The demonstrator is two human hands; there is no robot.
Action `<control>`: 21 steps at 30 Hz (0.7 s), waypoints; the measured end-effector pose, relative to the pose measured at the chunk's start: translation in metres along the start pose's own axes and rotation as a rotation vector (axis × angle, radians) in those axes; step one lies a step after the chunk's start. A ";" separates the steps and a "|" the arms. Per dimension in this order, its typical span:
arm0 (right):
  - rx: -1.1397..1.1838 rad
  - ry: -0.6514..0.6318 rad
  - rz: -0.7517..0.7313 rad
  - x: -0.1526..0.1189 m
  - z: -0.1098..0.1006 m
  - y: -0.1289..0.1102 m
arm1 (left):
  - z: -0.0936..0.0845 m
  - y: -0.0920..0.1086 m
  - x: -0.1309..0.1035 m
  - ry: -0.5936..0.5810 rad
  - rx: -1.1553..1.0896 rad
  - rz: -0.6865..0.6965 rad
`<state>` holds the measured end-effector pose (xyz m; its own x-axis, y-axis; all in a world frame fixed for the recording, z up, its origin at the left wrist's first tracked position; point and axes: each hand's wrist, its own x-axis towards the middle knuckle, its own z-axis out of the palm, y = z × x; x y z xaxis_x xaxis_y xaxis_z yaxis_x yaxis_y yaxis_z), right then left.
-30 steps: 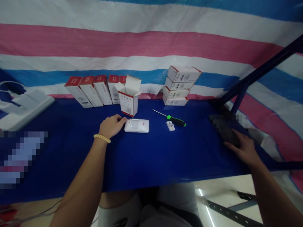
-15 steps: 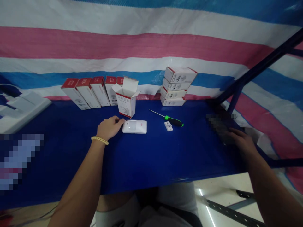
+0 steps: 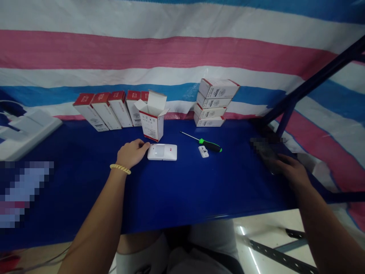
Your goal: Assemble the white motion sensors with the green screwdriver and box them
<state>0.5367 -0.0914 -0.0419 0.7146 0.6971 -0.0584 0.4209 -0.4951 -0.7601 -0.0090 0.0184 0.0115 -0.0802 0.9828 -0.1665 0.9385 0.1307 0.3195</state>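
Head view: left hand (image 3: 131, 153) stays at the sensor (image 3: 168, 152); right hand (image 3: 293, 171) has shifted against the dark device (image 3: 266, 158). Work seems paused; cannot tell whether either pinches.

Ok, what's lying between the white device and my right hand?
The small white clip, with the screwdriver just behind it; nearest your right hand, a dark object. The head view shows this.

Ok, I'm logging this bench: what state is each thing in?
Front box: upright, open
Boxes in row: upright, tops shut
Stacked boxes: lying on sides
White device: flat, left hand at edge
Screwdriver: lying loose
Small white part: lying loose
Dark object: right hand on it
Power strip: plugs in it
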 end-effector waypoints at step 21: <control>0.182 -0.036 0.068 -0.017 -0.010 -0.007 | 0.001 -0.001 0.000 -0.004 0.018 0.011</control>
<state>0.5273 -0.1045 -0.0293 0.7159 0.6851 -0.1345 0.2620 -0.4422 -0.8578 -0.0098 0.0186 0.0103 -0.0685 0.9836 -0.1671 0.9454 0.1176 0.3041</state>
